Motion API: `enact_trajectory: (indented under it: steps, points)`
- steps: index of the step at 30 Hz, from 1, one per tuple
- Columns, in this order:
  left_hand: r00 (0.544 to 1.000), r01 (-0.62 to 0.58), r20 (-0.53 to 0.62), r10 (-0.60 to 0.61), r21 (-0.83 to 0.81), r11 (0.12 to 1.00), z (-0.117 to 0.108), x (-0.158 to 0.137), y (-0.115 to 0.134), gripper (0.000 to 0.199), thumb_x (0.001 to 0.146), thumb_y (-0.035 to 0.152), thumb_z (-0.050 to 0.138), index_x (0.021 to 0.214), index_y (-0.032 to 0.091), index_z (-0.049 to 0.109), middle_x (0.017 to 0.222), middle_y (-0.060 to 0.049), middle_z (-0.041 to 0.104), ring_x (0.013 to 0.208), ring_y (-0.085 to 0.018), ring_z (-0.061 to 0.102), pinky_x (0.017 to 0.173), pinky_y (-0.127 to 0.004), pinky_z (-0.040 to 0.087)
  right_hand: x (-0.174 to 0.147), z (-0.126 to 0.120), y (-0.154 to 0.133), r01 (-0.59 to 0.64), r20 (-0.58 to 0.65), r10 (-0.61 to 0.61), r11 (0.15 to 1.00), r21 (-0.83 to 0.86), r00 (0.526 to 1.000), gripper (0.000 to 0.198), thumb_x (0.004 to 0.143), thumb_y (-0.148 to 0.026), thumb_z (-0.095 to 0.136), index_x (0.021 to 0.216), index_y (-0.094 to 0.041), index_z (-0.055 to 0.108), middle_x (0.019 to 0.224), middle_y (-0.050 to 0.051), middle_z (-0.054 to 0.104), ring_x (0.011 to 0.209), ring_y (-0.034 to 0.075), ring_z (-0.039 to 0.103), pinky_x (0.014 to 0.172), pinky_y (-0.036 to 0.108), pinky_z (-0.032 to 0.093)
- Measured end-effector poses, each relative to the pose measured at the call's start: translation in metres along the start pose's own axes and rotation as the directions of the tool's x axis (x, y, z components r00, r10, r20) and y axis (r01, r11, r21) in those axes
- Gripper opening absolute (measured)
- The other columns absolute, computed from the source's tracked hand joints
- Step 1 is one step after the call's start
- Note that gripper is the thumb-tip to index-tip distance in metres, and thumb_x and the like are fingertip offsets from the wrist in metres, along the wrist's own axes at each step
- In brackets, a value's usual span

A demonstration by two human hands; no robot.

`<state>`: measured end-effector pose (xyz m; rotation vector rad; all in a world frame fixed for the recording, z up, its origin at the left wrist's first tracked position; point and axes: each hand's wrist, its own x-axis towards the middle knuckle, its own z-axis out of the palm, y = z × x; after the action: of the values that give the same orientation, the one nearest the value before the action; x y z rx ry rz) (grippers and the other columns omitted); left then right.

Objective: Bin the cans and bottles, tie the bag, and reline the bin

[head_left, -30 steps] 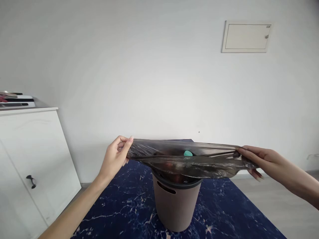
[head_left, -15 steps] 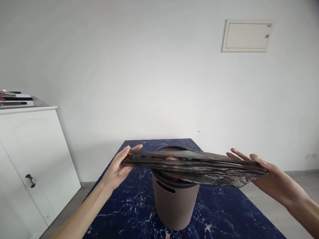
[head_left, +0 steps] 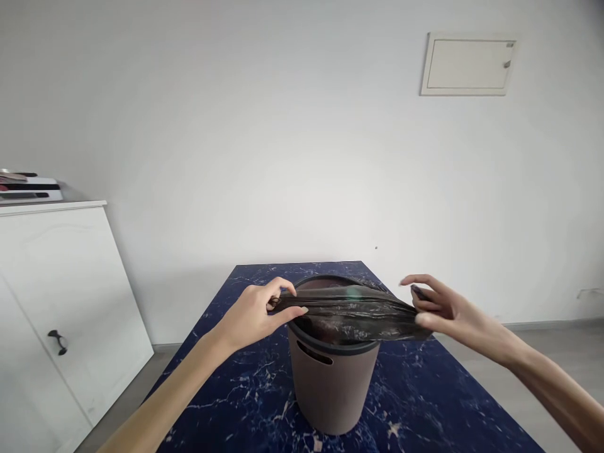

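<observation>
A black plastic garbage bag is stretched sideways across the mouth of a brown trash can with a dark rim. My left hand grips the bag's left end, fingers curled round it beside the rim. At the other end, my right hand is closed on the gathered plastic, with the index finger raised. A greenish patch shows faintly through the thin film. The bag hides most of the can's inside.
The can stands on a table with a dark blue marble-patterned top. To the left is a white cabinet with items on top. A pale wall panel is at upper right.
Both hands have come inward, closer to the can, and their fingers have curled round the bag's ends. The bag is bunched shorter, and the things below it are now covered.
</observation>
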<state>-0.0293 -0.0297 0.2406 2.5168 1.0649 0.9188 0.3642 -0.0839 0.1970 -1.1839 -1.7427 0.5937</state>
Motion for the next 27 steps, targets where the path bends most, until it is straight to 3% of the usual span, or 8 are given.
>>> enact_trajectory:
  steps: [3, 6, 8, 12, 15, 19, 24, 27]
  points:
    - [0.997, -0.081, -0.004, 0.083, 0.199, 0.977, -0.005, 0.011, 0.003, 0.037, 0.097, 0.06, 0.067, 0.103, 0.023, 0.072, 0.074, 0.0, 0.065, 0.057, -0.014, 0.052, 0.055, -0.028, 0.034, 0.002, -0.004, -0.011, -0.018, 0.07, 0.038, 0.963, -0.268, 0.997, 0.072, 0.087, -0.067, 0.073, 0.147, -0.034, 0.051, 0.121, 0.013, 0.073, 0.101, 0.031, 0.074, 0.074, 0.038, 0.062]
    - [0.992, -0.116, -0.012, 0.125, 0.297, 0.948, -0.008, 0.021, 0.005, 0.036, 0.099, 0.057, 0.066, 0.093, 0.022, 0.071, 0.089, -0.004, 0.074, 0.064, -0.016, 0.058, 0.059, -0.029, 0.038, 0.009, -0.005, -0.028, 0.108, 0.173, -0.017, 0.839, -0.533, 0.985, 0.038, 0.097, -0.064, 0.059, 0.11, -0.031, 0.073, 0.103, 0.009, 0.077, 0.083, 0.027, 0.073, 0.063, 0.035, 0.054]
    - [0.991, -0.114, -0.031, 0.129, 0.307, 0.945, -0.009, 0.026, 0.006, 0.034, 0.1, 0.053, 0.065, 0.088, 0.021, 0.066, 0.086, -0.003, 0.071, 0.063, -0.016, 0.055, 0.059, -0.029, 0.037, 0.015, -0.007, -0.039, 0.162, 0.203, -0.043, 0.768, -0.62, 0.978, 0.044, 0.101, -0.063, 0.052, 0.083, -0.027, 0.069, 0.081, 0.005, 0.073, 0.064, 0.021, 0.065, 0.054, 0.031, 0.042]
    - [0.995, -0.024, -0.09, 0.037, 0.141, 0.99, -0.011, 0.029, 0.009, 0.038, 0.098, 0.047, 0.066, 0.073, 0.022, 0.053, 0.07, 0.001, 0.06, 0.059, -0.014, 0.048, 0.057, -0.028, 0.033, 0.028, -0.021, -0.051, 0.179, 0.22, -0.054, 0.777, -0.604, 0.974, 0.054, 0.102, -0.069, 0.047, 0.075, -0.025, 0.062, 0.066, 0.001, 0.061, 0.054, 0.015, 0.049, 0.051, 0.028, 0.028]
    - [0.995, 0.052, -0.08, -0.052, 0.002, 0.999, -0.012, 0.03, 0.013, 0.039, 0.093, 0.044, 0.069, 0.07, 0.023, 0.047, 0.063, 0.005, 0.05, 0.055, -0.012, 0.04, 0.055, -0.027, 0.029, 0.035, -0.028, -0.055, 0.172, 0.242, -0.039, 0.812, -0.558, 0.969, 0.056, 0.101, -0.071, 0.047, 0.074, -0.024, 0.06, 0.062, -0.001, 0.054, 0.054, 0.013, 0.042, 0.052, 0.028, 0.025]
    - [0.993, 0.033, -0.11, -0.043, -0.087, 0.996, -0.005, 0.036, 0.026, 0.039, 0.094, 0.045, 0.064, 0.071, 0.023, 0.042, 0.065, 0.006, 0.042, 0.057, -0.011, 0.036, 0.057, -0.027, 0.028, 0.042, -0.022, -0.063, 0.16, 0.276, -0.022, 0.857, -0.49, 0.961, 0.051, 0.103, -0.064, 0.047, 0.074, -0.023, 0.057, 0.063, -0.002, 0.053, 0.054, 0.012, 0.04, 0.053, 0.027, 0.026]
    - [0.965, 0.003, -0.262, -0.003, -0.004, 1.0, 0.019, 0.054, 0.044, 0.064, 0.091, 0.062, 0.068, 0.062, 0.024, 0.024, 0.055, 0.008, 0.024, 0.05, -0.01, 0.026, 0.054, -0.029, 0.021, 0.048, -0.005, -0.077, 0.169, 0.276, -0.04, 0.87, -0.464, 0.96, 0.05, 0.102, -0.057, 0.051, 0.066, -0.023, 0.044, 0.058, -0.004, 0.043, 0.053, 0.011, 0.032, 0.052, 0.029, 0.023]
    - [0.986, -0.039, -0.159, 0.059, 0.122, 0.992, 0.031, 0.065, 0.048, 0.059, 0.09, 0.046, 0.07, 0.061, 0.024, 0.023, 0.052, 0.008, 0.026, 0.049, -0.01, 0.026, 0.052, -0.029, 0.021, 0.05, -0.004, -0.083, 0.144, 0.278, -0.011, 0.875, -0.463, 0.96, 0.05, 0.099, -0.06, 0.056, 0.067, -0.023, 0.051, 0.057, -0.004, 0.044, 0.053, 0.011, 0.032, 0.051, 0.03, 0.023]
